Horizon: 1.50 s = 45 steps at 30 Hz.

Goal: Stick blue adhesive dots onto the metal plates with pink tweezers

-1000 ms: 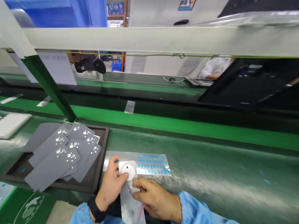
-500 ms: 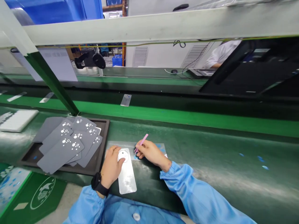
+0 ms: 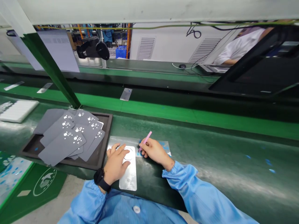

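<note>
My left hand lies with fingers spread across the upper left part of a silvery rounded plate, which has a ring outline near its top. To the right, my right hand pinches pink tweezers, their tips down at a small blue piece. Those tips touch or hover over a clear film sheet bearing blue bits; which of the two I cannot tell. The sheet runs partly beneath both hands.
A dark tray at left holds a pile of grey plates. Beyond the bench edge, silvery plates lie on a green belt. A slanted green post rises behind the tray. A person's white sleeve shows far right.
The view has shifted slightly. My left hand's fingers have spread and reach farther over the plate's ring. My right hand still holds the tweezers over the sheet.
</note>
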### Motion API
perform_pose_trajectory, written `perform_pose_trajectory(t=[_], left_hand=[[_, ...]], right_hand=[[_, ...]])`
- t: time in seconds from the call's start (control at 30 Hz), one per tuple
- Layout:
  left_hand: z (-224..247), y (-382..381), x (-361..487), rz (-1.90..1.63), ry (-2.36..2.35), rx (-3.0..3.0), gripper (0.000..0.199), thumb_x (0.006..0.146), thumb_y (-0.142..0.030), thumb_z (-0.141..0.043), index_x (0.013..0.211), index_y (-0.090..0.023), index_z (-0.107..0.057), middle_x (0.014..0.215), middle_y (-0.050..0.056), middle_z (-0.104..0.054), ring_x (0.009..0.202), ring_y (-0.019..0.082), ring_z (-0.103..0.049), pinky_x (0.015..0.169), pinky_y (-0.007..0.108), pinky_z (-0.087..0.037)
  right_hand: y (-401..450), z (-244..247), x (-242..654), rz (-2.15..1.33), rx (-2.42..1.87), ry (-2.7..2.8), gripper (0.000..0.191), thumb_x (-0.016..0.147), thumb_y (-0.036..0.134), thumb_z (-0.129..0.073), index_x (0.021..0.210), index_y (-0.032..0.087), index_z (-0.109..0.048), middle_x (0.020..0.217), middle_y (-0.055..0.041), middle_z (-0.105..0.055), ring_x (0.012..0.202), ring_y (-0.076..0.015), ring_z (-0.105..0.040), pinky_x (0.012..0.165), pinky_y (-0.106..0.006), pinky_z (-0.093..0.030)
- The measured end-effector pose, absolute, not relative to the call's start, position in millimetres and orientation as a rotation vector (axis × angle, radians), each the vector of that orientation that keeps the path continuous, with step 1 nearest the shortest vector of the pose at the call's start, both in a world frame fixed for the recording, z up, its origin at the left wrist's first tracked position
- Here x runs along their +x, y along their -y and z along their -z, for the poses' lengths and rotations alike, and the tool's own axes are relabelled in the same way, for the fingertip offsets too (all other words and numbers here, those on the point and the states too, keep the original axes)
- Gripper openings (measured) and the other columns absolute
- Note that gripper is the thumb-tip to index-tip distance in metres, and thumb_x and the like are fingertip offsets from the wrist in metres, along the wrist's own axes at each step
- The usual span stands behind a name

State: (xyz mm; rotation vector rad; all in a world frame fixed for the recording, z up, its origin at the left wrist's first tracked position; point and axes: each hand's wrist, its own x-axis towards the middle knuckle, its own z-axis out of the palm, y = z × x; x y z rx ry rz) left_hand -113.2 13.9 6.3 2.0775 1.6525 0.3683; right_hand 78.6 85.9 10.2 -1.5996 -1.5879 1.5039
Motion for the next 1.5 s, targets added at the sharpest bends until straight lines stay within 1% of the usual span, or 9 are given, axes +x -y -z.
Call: perform_pose_trajectory(t=[0.23, 0.37, 0.5, 0.7, 0.83, 1.07, 1.5], left_hand=[[-5.1, -13.1, -112.0, -0.387, -1.619, 2.080, 0.042, 0.073, -0.017, -0.067, 0.114, -0.024, -0.059, 0.138, 0.007, -0.051, 0.129, 0.035, -0.036, 0.097, 0.057, -0.031], [-3.8, -12.3, -112.3, -0.402, -1.609, 2.097, 0.040, 0.072, -0.019, -0.070, 0.110, -0.024, -0.059, 0.138, 0.007, -0.052, 0.128, 0.035, -0.037, 0.095, 0.055, -0.031], [-3.3, -11.6, -112.6, -0.420, -1.601, 2.100, 0.037, 0.071, -0.019, -0.069, 0.107, -0.023, -0.058, 0.138, 0.008, -0.052, 0.127, 0.034, -0.038, 0.094, 0.053, -0.031], [-3.4, -12.8, -112.5, -0.436, -1.583, 2.096, 0.032, 0.071, -0.019, -0.069, 0.101, -0.023, -0.057, 0.137, 0.009, -0.052, 0.122, 0.032, -0.041, 0.092, 0.051, -0.032], [-4.0, -12.8, -112.4, -0.427, -1.588, 2.094, 0.028, 0.072, -0.018, -0.068, 0.097, -0.022, -0.056, 0.138, 0.009, -0.052, 0.120, 0.031, -0.043, 0.091, 0.050, -0.032], [-5.4, -11.4, -112.7, -0.415, -1.584, 2.124, 0.023, 0.073, -0.019, -0.067, 0.094, -0.022, -0.056, 0.138, 0.008, -0.051, 0.120, 0.030, -0.041, 0.090, 0.049, -0.032], [-4.3, -11.3, -112.7, -0.425, -1.585, 2.132, 0.023, 0.073, -0.019, -0.069, 0.091, -0.022, -0.056, 0.139, 0.008, -0.050, 0.120, 0.031, -0.042, 0.090, 0.049, -0.033]], right_hand=[[-85.4, -10.1, 78.0, -1.495, -1.631, 1.525, 0.010, 0.084, 0.019, -0.055, 0.074, 0.017, -0.055, 0.052, 0.0037, -0.061, 0.039, -0.0083, -0.056, 0.039, -0.017, -0.044], [-85.1, -12.5, 76.8, -1.541, -1.613, 1.535, 0.012, 0.083, 0.019, -0.056, 0.071, 0.017, -0.055, 0.053, 0.0033, -0.061, 0.040, -0.0082, -0.056, 0.039, -0.017, -0.044], [-86.2, -14.8, 75.8, -1.582, -1.612, 1.430, 0.014, 0.081, 0.019, -0.057, 0.068, 0.016, -0.055, 0.053, 0.0033, -0.061, 0.039, -0.0074, -0.056, 0.038, -0.016, -0.043], [-84.3, -21.4, 73.0, -1.669, -1.519, 1.240, 0.016, 0.077, 0.025, -0.061, 0.066, 0.017, -0.053, 0.048, 0.0043, -0.058, 0.036, -0.0072, -0.053, 0.035, -0.016, -0.042], [-80.6, -23.7, 60.3, -1.642, -1.537, 1.295, 0.015, 0.080, 0.023, -0.059, 0.068, 0.016, -0.054, 0.051, 0.0036, -0.060, 0.038, -0.0074, -0.055, 0.034, -0.015, -0.042], [-83.3, -21.7, 45.7, -1.618, -1.648, 1.433, 0.022, 0.086, 0.016, -0.053, 0.063, 0.016, -0.052, 0.050, 0.0027, -0.059, 0.038, -0.0066, -0.055, 0.035, -0.014, -0.043], [-82.7, -18.5, 47.2, -1.587, -1.659, 1.530, 0.022, 0.087, 0.018, -0.053, 0.065, 0.017, -0.052, 0.055, 0.0026, -0.060, 0.042, -0.0083, -0.058, 0.038, -0.017, -0.045]])
